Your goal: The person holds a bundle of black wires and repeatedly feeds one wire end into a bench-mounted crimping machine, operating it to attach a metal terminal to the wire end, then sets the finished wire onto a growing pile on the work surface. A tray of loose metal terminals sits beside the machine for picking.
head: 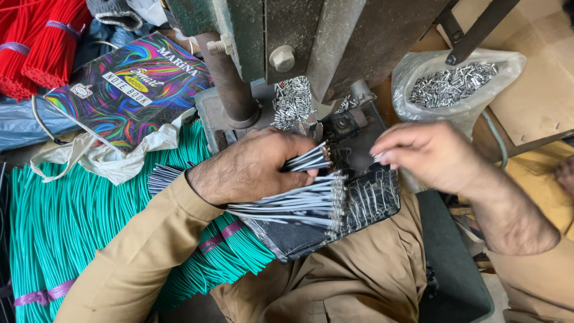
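My left hand (254,167) is closed around a bundle of thin grey wires (293,206) with metal tips, held in front of a green metal press machine (299,36). A few wires (308,158) stick out between its fingers toward the press die (338,128). My right hand (427,152) is pinched on a small metal terminal (378,157) close to the die. A black tray (353,209) on my lap holds finished wire ends and loose terminals.
A plastic bag of small metal terminals (454,84) sits at the right. Bundled teal wires (78,221) lie at the left, red wire bundles (42,42) at the top left. A colourful notebook (134,90) and crumpled white cloth (113,158) rest beside the machine.
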